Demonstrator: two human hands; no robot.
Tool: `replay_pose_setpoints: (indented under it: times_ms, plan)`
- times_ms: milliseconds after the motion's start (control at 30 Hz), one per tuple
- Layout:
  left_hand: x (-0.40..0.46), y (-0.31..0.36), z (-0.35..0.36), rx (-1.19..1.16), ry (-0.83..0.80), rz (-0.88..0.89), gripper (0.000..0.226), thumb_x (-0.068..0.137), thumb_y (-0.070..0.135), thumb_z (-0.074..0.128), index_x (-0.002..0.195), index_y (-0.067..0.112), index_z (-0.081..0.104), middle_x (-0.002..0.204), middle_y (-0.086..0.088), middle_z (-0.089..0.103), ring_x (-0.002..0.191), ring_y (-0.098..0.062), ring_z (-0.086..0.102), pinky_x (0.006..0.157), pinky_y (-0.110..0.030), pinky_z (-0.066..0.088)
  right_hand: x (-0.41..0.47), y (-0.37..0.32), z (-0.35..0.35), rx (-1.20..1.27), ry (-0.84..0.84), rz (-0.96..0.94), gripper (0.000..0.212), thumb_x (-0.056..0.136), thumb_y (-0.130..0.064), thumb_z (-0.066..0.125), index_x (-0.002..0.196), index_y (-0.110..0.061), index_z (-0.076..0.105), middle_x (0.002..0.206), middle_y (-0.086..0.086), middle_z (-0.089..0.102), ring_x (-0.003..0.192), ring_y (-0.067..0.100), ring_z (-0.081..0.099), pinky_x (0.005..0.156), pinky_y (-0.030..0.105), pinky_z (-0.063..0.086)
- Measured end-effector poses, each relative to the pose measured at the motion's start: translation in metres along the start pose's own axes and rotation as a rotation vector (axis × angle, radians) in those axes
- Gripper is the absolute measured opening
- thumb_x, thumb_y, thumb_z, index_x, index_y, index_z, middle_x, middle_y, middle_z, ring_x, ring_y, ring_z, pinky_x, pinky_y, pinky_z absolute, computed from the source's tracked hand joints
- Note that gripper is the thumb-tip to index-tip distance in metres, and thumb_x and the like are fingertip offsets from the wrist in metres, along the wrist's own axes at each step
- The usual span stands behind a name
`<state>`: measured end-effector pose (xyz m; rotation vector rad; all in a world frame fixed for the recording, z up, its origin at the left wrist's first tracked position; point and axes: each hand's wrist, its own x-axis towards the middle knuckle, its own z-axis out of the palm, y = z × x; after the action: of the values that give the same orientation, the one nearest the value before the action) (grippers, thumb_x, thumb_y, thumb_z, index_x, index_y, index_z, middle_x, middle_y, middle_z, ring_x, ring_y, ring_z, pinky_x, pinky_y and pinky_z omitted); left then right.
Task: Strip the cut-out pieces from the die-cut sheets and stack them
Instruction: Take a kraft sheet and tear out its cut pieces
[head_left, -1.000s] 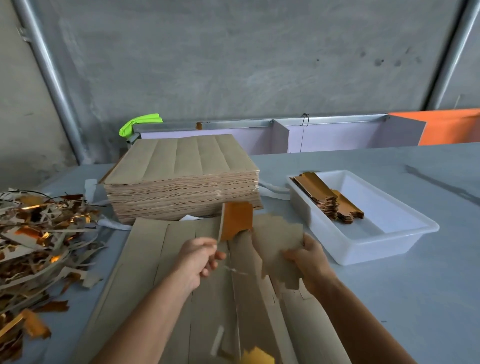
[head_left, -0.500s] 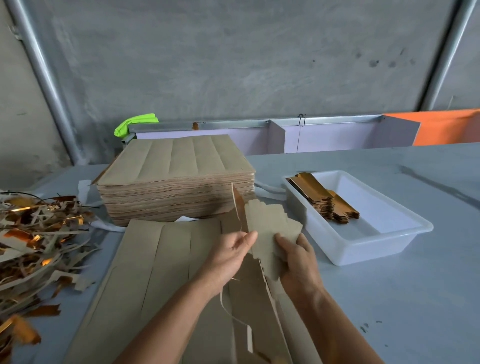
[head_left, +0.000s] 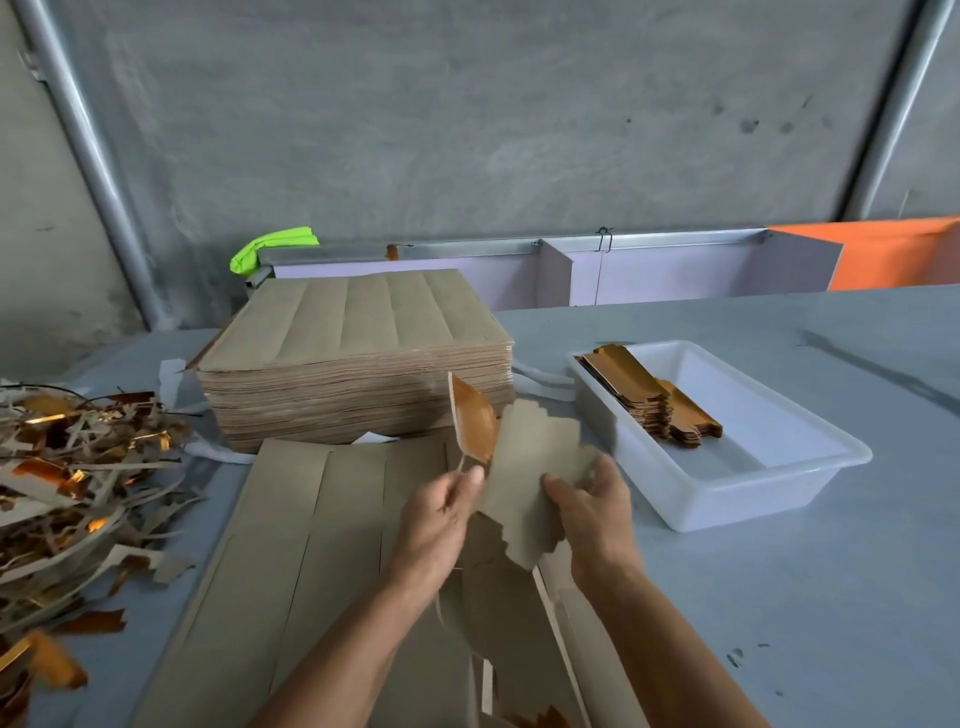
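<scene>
left hand (head_left: 439, 512) pinches gold-faced flap (head_left: 474, 423) | right hand (head_left: 597, 506) grips cut-out piece (head_left: 530, 483) | white tray (head_left: 753, 478) right of both

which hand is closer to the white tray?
Right. The right hand grips a cut-out piece just left of the white tray; the left hand is farther left, beyond that piece.

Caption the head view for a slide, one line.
Both hands, left and right, hold a cut-out piece above the die-cut sheet, white tray alongside.
</scene>
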<state>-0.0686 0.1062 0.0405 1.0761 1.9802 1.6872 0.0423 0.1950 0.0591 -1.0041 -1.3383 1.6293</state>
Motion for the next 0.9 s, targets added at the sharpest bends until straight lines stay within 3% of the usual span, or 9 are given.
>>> replay_pose_setpoints:
  times_ms: [67, 133, 167, 233, 333, 467, 567, 733, 900]
  plan:
    - [0.002, -0.001, -0.003, 0.048, 0.074, 0.006, 0.021, 0.099, 0.014, 0.045, 0.091, 0.005, 0.062, 0.069, 0.002, 0.064, 0.066, -0.012, 0.054, 0.068, -0.025, 0.041, 0.01, -0.005, -0.009, -0.14, 0.092, -0.162, 0.068, 0.091, -0.001, 0.052, 0.143, -0.033, 0.024, 0.121, 0.003, 0.051, 0.099, 0.024, 0.056, 0.083, 0.048, 0.054]
    - [0.003, -0.001, -0.006, 0.102, 0.124, 0.006, 0.02, 0.099, 0.007, 0.041, 0.114, 0.006, 0.055, 0.077, -0.004, 0.068, 0.061, -0.002, 0.053, 0.063, -0.012, 0.039, 0.018, -0.012, -0.014, -0.356, 0.11, -0.374, 0.077, 0.088, 0.0, 0.042, 0.146, -0.043, 0.015, 0.115, 0.005, 0.053, 0.089, 0.03, 0.056, 0.064, 0.039, 0.056]
    - [0.005, -0.001, -0.008, 0.118, 0.138, -0.012, 0.028, 0.1, 0.006, 0.038, 0.126, 0.004, 0.047, 0.082, -0.006, 0.069, 0.063, 0.001, 0.055, 0.064, -0.009, 0.039, 0.023, -0.013, -0.014, -0.506, 0.102, -0.453, 0.072, 0.085, -0.003, 0.039, 0.144, -0.041, 0.025, 0.112, 0.006, 0.054, 0.084, 0.032, 0.055, 0.053, 0.032, 0.05]
    - [0.009, -0.003, -0.01, 0.168, 0.162, -0.095, 0.039, 0.101, 0.011, 0.035, 0.14, 0.002, 0.033, 0.088, 0.0, 0.071, 0.089, -0.021, 0.063, 0.082, -0.022, 0.045, 0.035, -0.013, -0.007, -0.974, 0.104, -0.569, 0.055, 0.079, 0.0, 0.042, 0.128, -0.022, 0.053, 0.11, 0.008, 0.059, 0.079, 0.029, 0.053, 0.055, 0.028, 0.038]
    - [0.015, -0.006, -0.01, 0.152, 0.159, -0.217, 0.032, 0.101, 0.01, 0.035, 0.128, 0.005, 0.053, 0.078, 0.011, 0.068, 0.096, -0.019, 0.06, 0.075, -0.015, 0.041, 0.047, -0.01, 0.011, -1.377, 0.029, -0.671, 0.042, 0.083, 0.006, 0.041, 0.117, -0.011, 0.059, 0.116, 0.006, 0.058, 0.093, 0.024, 0.052, 0.069, 0.03, 0.04]
    - [0.015, -0.001, -0.008, 0.11, 0.112, -0.19, 0.027, 0.1, 0.008, 0.037, 0.115, 0.009, 0.06, 0.078, 0.005, 0.071, 0.055, -0.008, 0.046, 0.052, -0.022, 0.035, 0.057, -0.001, 0.041, -1.462, -0.171, -0.779, 0.029, 0.09, -0.022, 0.049, 0.118, -0.012, 0.053, 0.119, 0.006, 0.054, 0.105, 0.024, 0.048, 0.087, 0.033, 0.04]
    - [0.013, 0.004, -0.008, 0.123, 0.117, -0.095, 0.026, 0.1, 0.009, 0.037, 0.109, 0.013, 0.061, 0.077, 0.007, 0.072, 0.049, -0.002, 0.04, 0.055, -0.025, 0.033, 0.06, 0.007, 0.06, -1.59, -0.254, -0.735, 0.047, 0.086, -0.047, 0.057, 0.117, -0.011, 0.054, 0.118, 0.008, 0.052, 0.107, 0.026, 0.048, 0.089, 0.036, 0.04]
    - [0.01, 0.013, -0.017, 0.163, 0.091, -0.085, 0.026, 0.095, 0.006, 0.041, 0.089, 0.02, 0.062, 0.07, 0.008, 0.072, 0.035, -0.003, 0.035, 0.041, -0.018, 0.028, 0.064, 0.007, 0.066, -1.452, -0.144, -0.719, 0.025, 0.094, -0.01, 0.044, 0.115, -0.01, 0.057, 0.116, 0.009, 0.058, 0.106, 0.025, 0.052, 0.086, 0.034, 0.042]
    - [0.028, 0.027, -0.021, 0.136, 0.141, -0.208, 0.017, 0.087, 0.002, 0.055, 0.091, 0.019, 0.056, 0.078, -0.004, 0.068, 0.048, -0.009, 0.049, 0.047, -0.021, 0.04, 0.057, 0.003, 0.076, -1.398, -0.177, -0.801, 0.023, 0.094, -0.014, 0.044, 0.109, -0.007, 0.06, 0.114, 0.012, 0.059, 0.103, 0.029, 0.054, 0.085, 0.036, 0.042]
